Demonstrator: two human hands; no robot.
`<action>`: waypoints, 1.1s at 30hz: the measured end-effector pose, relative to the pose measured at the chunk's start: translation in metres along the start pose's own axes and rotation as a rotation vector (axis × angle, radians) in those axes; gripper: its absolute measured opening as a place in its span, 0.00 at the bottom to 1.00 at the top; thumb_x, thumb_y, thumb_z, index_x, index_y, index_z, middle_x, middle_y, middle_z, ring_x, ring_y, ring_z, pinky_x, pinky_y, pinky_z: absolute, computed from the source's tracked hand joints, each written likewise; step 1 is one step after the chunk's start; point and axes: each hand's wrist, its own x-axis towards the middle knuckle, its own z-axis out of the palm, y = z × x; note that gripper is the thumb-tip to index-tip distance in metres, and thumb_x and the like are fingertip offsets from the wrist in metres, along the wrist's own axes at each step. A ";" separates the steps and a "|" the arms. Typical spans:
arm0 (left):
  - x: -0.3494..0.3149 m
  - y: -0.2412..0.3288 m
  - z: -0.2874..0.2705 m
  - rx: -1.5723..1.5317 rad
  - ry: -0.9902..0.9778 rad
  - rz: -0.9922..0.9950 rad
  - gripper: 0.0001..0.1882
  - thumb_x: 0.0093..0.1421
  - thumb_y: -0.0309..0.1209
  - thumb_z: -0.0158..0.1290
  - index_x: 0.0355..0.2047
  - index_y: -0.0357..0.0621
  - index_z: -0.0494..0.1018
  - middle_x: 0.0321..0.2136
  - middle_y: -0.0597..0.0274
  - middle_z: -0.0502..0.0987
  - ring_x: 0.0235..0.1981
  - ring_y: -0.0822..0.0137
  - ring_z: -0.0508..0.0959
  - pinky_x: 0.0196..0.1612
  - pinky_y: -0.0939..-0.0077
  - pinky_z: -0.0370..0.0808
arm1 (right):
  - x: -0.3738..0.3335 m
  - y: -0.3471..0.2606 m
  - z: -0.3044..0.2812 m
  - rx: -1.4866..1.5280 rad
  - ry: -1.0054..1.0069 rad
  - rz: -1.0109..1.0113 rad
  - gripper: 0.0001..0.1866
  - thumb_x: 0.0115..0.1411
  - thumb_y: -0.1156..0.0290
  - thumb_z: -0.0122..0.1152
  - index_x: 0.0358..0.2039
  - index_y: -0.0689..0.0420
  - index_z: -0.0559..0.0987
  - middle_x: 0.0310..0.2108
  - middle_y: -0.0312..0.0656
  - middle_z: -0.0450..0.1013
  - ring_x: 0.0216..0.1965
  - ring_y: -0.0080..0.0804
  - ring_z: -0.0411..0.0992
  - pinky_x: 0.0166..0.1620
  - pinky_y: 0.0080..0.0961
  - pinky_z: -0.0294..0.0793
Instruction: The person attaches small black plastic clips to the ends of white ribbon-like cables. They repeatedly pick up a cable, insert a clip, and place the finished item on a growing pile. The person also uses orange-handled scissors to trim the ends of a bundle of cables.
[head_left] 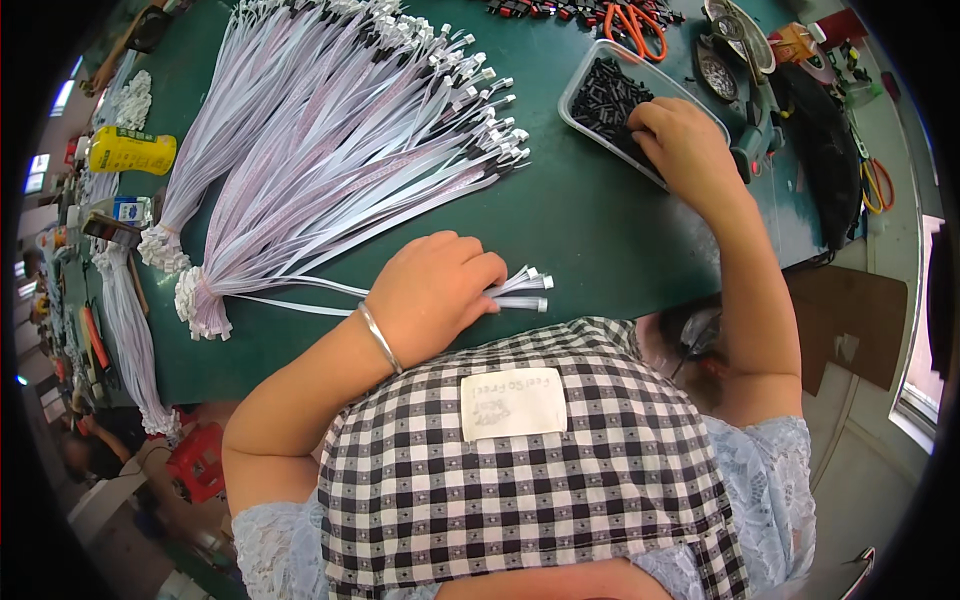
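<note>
Cables pinned under your left hand (pixel 435 290) lie on the near part of the green table (pixel 580 215): your fingers are curled down over a few flat ribbon cables (pixel 525 290), and their white connector ends stick out to the right of your knuckles. A thin metal bracelet (pixel 379 337) sits on that wrist. Your right hand (pixel 680 140) is farther off and to the right, reaching into a clear plastic tray (pixel 590 75) filled with small black parts (pixel 605 100); the fingertips are down among the parts, and you cannot tell from here whether they pinch one or rest loose.

To the left of your left hand, a big fan of ribbon cable bundles (pixel 330 130) spreads across the table, tied together at the near-left end and splaying toward the far right. A yellow bottle (pixel 130 150) lies at the far left edge. Orange-handled scissors (pixel 635 25) sit just beyond the tray, and dark tools crowd the far right. Your checked apron (pixel 520 470), with a pale paper label (pixel 512 403) on it, fills the near view.
</note>
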 end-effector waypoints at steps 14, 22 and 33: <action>0.007 0.008 -0.005 -0.279 -0.028 -0.144 0.09 0.53 0.24 0.55 0.35 0.42 0.73 0.26 0.58 0.74 0.29 0.59 0.75 0.34 0.67 0.71 | 0.005 0.001 0.007 0.088 0.025 -0.030 0.06 0.55 0.75 0.56 0.35 0.56 0.76 0.35 0.43 0.73 0.39 0.46 0.72 0.44 0.38 0.71; 0.012 0.001 -0.008 -0.587 -0.032 -0.319 0.08 0.55 0.25 0.58 0.36 0.37 0.78 0.28 0.63 0.74 0.28 0.75 0.74 0.33 0.83 0.70 | 0.000 0.004 -0.002 0.205 0.207 -0.019 0.09 0.55 0.78 0.56 0.38 0.57 0.76 0.34 0.45 0.73 0.38 0.47 0.73 0.42 0.38 0.72; 0.008 0.001 0.004 -0.467 0.268 -0.152 0.04 0.55 0.21 0.55 0.32 0.36 0.75 0.28 0.63 0.75 0.27 0.72 0.73 0.32 0.80 0.70 | -0.002 0.011 -0.009 0.218 0.112 -0.094 0.08 0.53 0.79 0.56 0.33 0.57 0.79 0.34 0.43 0.74 0.36 0.45 0.74 0.39 0.35 0.74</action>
